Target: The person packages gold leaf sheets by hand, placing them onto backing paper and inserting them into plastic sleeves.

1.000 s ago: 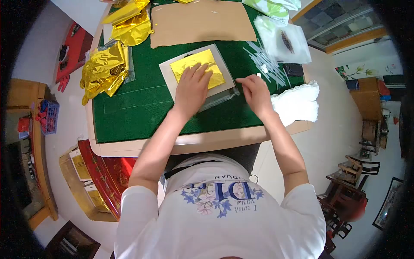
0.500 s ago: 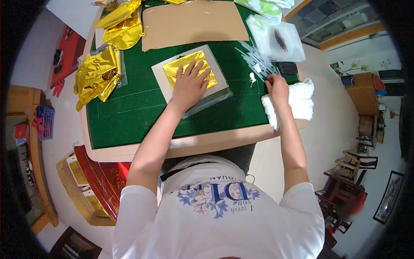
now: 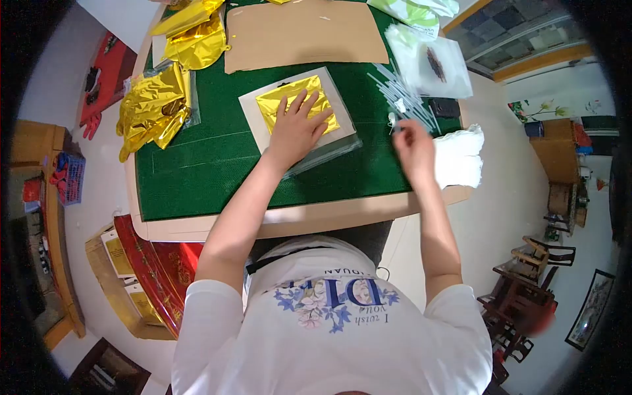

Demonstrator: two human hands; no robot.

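My left hand (image 3: 297,135) lies flat, fingers spread, on a folded gold foil sheet (image 3: 271,104). Under the foil is a pale square card (image 3: 253,118) in a clear plastic sleeve (image 3: 336,150), on the green table mat (image 3: 204,171). My right hand (image 3: 415,151) is over the mat at the right, its thumb and fingers drawn together. Motion blur hides what small thing they pinch, if any. Just beyond its fingertips are thin translucent straws (image 3: 405,95) in a loose heap and a small white tied thing (image 3: 392,120). White fluffy sheets (image 3: 461,158) lie beside the right hand.
Crumpled gold foil pieces (image 3: 155,105) lie at the left, with more gold foil (image 3: 197,43) behind. A cardboard sheet (image 3: 306,36) covers the back middle. Clear plastic bags (image 3: 438,66), a black box (image 3: 444,107) and a green-white bag (image 3: 418,16) are at the right.
My right hand has moved left and nearer to me, away from the straw ends and the white sheets. My left hand stays on the gold foil. The view has shifted slightly.
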